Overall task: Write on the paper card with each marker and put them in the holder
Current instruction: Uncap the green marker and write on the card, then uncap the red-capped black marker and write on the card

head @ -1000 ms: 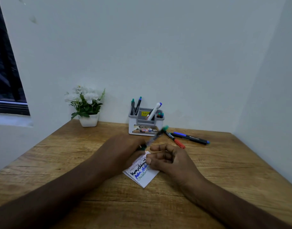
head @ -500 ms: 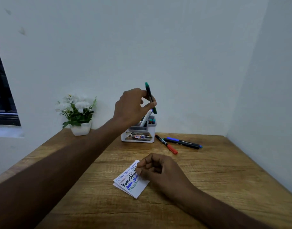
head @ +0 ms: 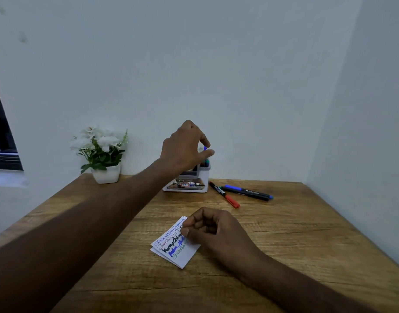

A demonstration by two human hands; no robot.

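Markers [head: 241, 192] lying far right of holder [head: 189, 185], long axes left-right; left hand [head: 185, 150] nearest, fingers loosely parted, empty; right hand [head: 213, 231] pinches card [head: 182, 249].

The table [head: 307, 240] is wood-grained, matt, with visible streaks and a fine rough-looking texture. Lying on it, the paper card [head: 182, 249] is white, matt paper, folded, marked with ink lines. At the far edge of the table, the holder [head: 203, 177] looks like smooth grey-white plastic with a glossy printed label. Right of the holder, two markers [head: 246, 192] have smooth, dark, slightly shiny plastic barrels. Left of the holder, the flower pot [head: 106, 175] looks smooth and white.
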